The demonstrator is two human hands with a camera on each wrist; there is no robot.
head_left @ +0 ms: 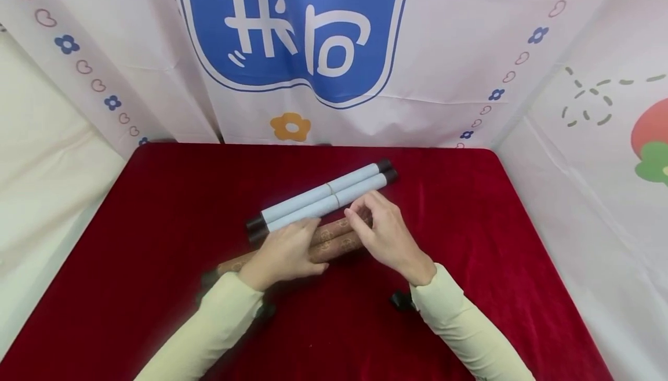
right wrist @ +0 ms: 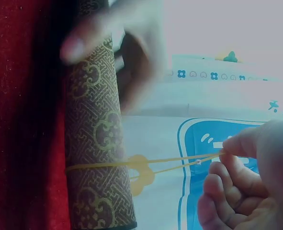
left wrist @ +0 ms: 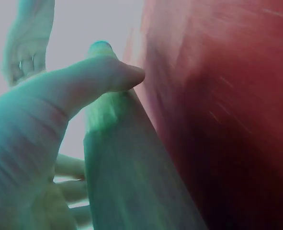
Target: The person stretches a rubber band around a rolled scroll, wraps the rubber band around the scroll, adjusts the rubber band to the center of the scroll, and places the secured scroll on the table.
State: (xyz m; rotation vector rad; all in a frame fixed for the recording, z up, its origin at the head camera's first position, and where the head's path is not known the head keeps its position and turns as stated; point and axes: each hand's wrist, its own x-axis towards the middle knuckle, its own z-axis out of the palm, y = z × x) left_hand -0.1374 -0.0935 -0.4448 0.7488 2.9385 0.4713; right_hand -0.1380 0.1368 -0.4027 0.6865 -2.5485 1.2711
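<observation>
Two brown scrolls (head_left: 336, 246) with a gold pattern lie side by side in the middle of the head view, slanting up to the right. My left hand (head_left: 287, 253) grips them, its thumb on the near side and the other fingers on the far side. A yellow rubber band (right wrist: 98, 165) circles the brown roll in the right wrist view. Thumb and forefinger of my right hand (head_left: 386, 233) pinch this band and stretch it away from the roll. That hand covers the right end of the scrolls in the head view.
Just behind lie two light blue scrolls (head_left: 313, 199) with black ends, bound together by a thin band (head_left: 333, 193) at the middle. A red cloth (head_left: 469, 253) covers the table. White printed curtains (head_left: 443, 50) stand along the back and sides.
</observation>
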